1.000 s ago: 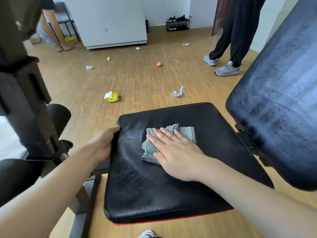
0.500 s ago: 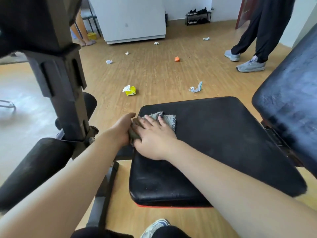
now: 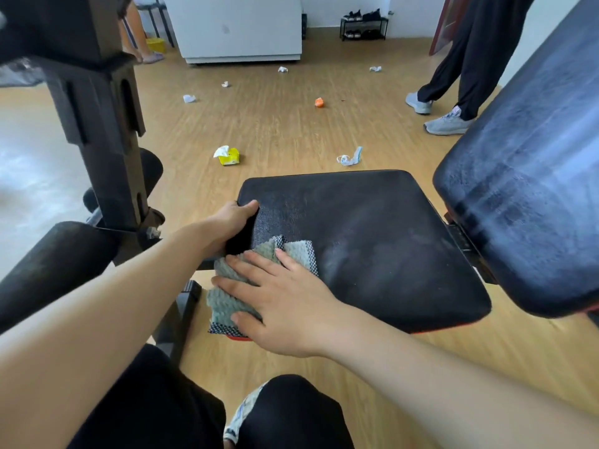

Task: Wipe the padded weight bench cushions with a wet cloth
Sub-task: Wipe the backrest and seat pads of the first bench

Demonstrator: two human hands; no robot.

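The black padded seat cushion point(image 3: 372, 241) lies flat in the middle of the view. A grey-green cloth point(image 3: 227, 303) lies over its near left corner and hangs over the edge. My right hand point(image 3: 282, 303) presses flat on the cloth with fingers spread. My left hand point(image 3: 231, 222) grips the cushion's left edge, thumb on top. The tilted black back cushion point(image 3: 525, 176) rises at the right.
The bench's dark upright post point(image 3: 103, 131) and foam leg rollers point(image 3: 55, 267) stand at the left. Litter lies on the wood floor: a yellow tissue pack point(image 3: 228, 155), an orange scrap point(image 3: 319, 102), paper bits. A person's legs point(image 3: 453, 102) stand at the far right.
My right hand has slid the cloth from the seat's far left part toward me, down to the near left corner. My left hand stays on the left edge.
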